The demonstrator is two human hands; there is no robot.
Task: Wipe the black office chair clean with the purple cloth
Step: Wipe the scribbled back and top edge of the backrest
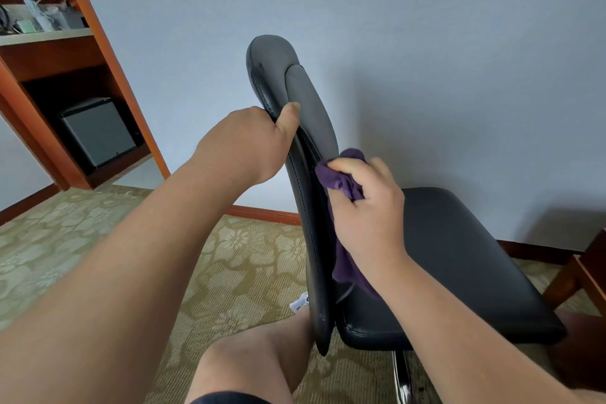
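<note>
The black office chair stands in front of me, seen from the side, its backrest [282, 75] rising edge-on and its padded seat [459, 256] stretching to the right. My left hand [246, 144] grips the backrest's rear edge about halfway up, thumb on the front face. My right hand [367, 207] holds the bunched purple cloth [341, 177] pressed against the front face of the backrest, lower down. A loose tail of the cloth hangs below my wrist toward the seat.
A wooden shelf unit [108, 52] stands at the left with a dark box [96, 131] on its lower shelf and clutter above. A blue wall lies behind the chair. Patterned carpet [98, 239] covers the floor. My knee [249, 364] is below the backrest. Wooden furniture [587, 272] sits at the right edge.
</note>
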